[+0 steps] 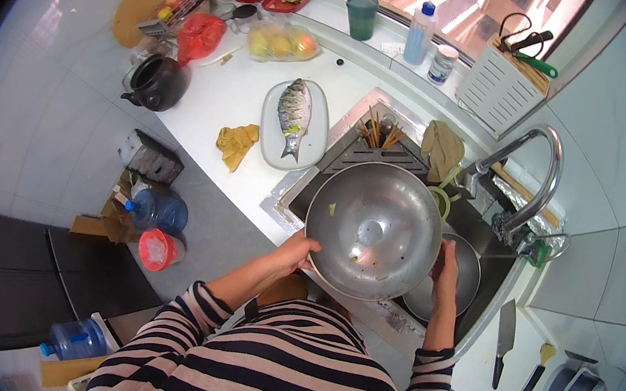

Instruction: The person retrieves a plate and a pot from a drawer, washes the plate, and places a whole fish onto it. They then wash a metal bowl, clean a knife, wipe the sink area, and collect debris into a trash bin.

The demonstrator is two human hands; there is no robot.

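A round metal bowl [340, 211], wide and shallow, is held up in front of me over the sink's near edge. Its inside faces me, with a few green scraps and dark specks stuck to it. My left hand [301, 251] grips its lower left rim; my right hand [444, 277] grips the right rim, its fingers partly hidden behind the bowl. Beneath it, in the steel sink [490, 290], lies another round metal vessel [467, 263], partly covered. On the counter to the left, a scored whole fish [294, 111] lies on a pale oval plate [268, 141].
A chrome faucet [554, 162] arches over the sink's right side. A cleaver [505, 333] lies on the right counter. Chopsticks [377, 133] stand at the sink's far corner. A yellow cloth [235, 145] and a dark clay pot [159, 83] are on the left counter.
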